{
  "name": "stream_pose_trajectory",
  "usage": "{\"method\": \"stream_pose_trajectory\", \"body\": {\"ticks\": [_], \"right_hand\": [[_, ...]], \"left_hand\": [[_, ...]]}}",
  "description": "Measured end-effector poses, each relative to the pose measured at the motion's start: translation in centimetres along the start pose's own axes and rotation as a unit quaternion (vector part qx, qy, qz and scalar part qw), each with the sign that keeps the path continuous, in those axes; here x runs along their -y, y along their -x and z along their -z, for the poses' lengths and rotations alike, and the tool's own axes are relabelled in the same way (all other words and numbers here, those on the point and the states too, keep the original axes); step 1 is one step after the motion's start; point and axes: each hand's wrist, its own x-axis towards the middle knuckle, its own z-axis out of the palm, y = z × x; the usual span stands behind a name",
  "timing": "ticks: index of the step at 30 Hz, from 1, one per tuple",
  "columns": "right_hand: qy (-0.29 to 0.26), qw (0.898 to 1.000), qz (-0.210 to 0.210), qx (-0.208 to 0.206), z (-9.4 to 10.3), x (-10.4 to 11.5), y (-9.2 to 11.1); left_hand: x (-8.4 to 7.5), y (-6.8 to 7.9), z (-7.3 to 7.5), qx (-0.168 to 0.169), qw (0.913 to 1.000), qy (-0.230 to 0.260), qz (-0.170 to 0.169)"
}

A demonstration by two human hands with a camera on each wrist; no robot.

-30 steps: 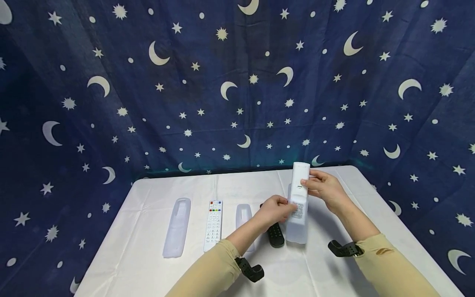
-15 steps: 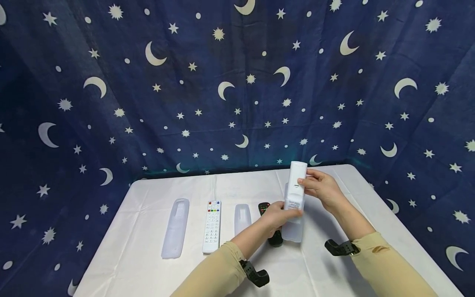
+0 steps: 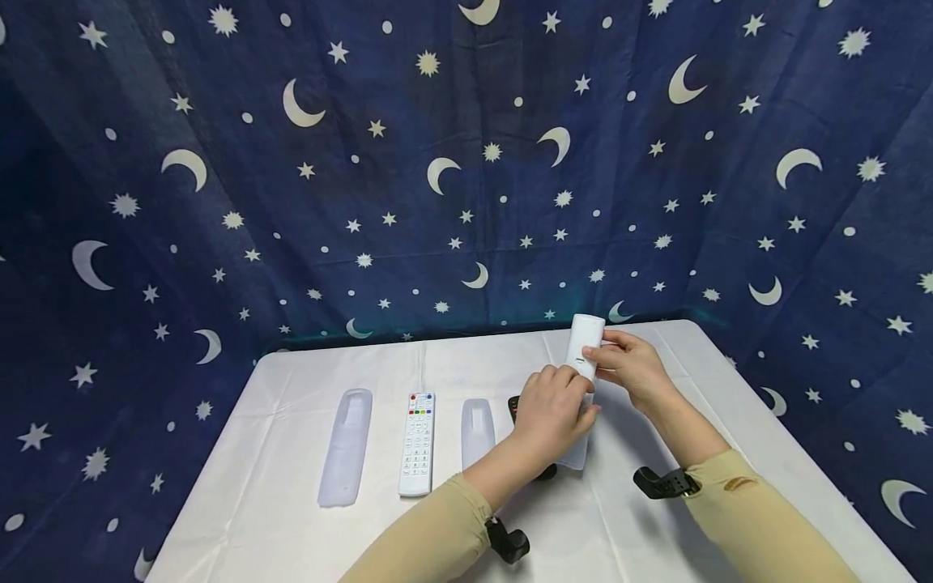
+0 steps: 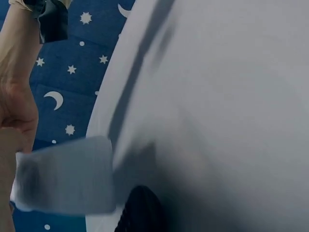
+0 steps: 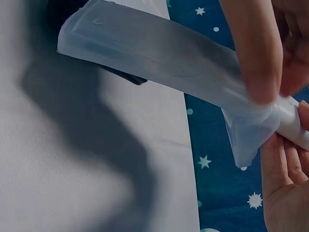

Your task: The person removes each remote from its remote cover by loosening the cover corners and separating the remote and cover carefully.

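A white remote control (image 3: 585, 338) stands tilted over the right side of the table, its lower part inside a translucent sleeve (image 5: 159, 53). My right hand (image 3: 636, 368) pinches the remote near its bare upper end. Across the sleeve's upper part lies my left hand (image 3: 550, 413), fingers curled round it and the remote. In the right wrist view the sleeve's mouth flares out beside the fingers. A black remote (image 3: 513, 406) lies below on the table, mostly hidden by the left hand and forearm.
On the white table (image 3: 277, 453) lie a long translucent sleeve (image 3: 346, 449), a white remote with coloured buttons (image 3: 417, 445), and a shorter translucent sleeve (image 3: 477, 433) partly behind the left forearm. A dark blue curtain (image 3: 408, 202) with moons and stars hangs behind.
My left hand has moved up along the sleeve, from its side to its upper part, and now covers more of the remote. The right hand keeps its hold near the top.
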Motion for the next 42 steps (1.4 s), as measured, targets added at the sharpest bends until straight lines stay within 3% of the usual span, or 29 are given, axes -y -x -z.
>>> {"method": "stream_pose_trajectory", "body": {"ticks": [6, 11, 15, 23, 30, 33, 36, 40, 42], "right_hand": [[-0.003, 1.0, -0.013, -0.016, -0.9, 0.3, 0.2], [-0.015, 1.0, -0.015, -0.019, -1.1, 0.6, 0.3], [-0.021, 1.0, -0.007, -0.017, -1.1, 0.8, 0.4], [0.002, 1.0, -0.012, -0.026, -0.4, 1.0, 0.6], [-0.034, 0.997, 0.01, -0.063, 2.2, 1.7, 0.0], [-0.018, 0.998, 0.015, -0.058, 3.0, 2.1, 0.3], [-0.015, 0.999, 0.01, -0.051, 3.2, 2.1, 0.7], [-0.022, 0.999, -0.006, -0.043, 3.2, 1.9, 0.9], [-0.017, 0.999, -0.01, -0.04, 3.0, 1.8, 0.9]], "left_hand": [[-0.3, -0.8, -0.7, 0.002, 0.9985, -0.054, 0.009], [0.0, -1.0, -0.6, -0.008, 0.9958, -0.091, -0.01], [0.2, -1.2, -0.3, 0.007, 0.9932, -0.113, -0.024], [-0.4, -0.7, 0.1, 0.027, 0.9955, -0.082, -0.038], [-1.3, 1.8, -0.8, 0.012, 0.9968, -0.046, -0.064], [-0.8, 1.8, -0.6, 0.001, 0.9993, -0.004, -0.037], [0.0, 1.1, -0.1, 0.014, 0.9982, 0.055, 0.018], [0.9, 0.4, 0.6, 0.041, 0.9853, 0.128, 0.105], [1.3, 0.1, 0.7, 0.047, 0.9801, 0.144, 0.128]]}}
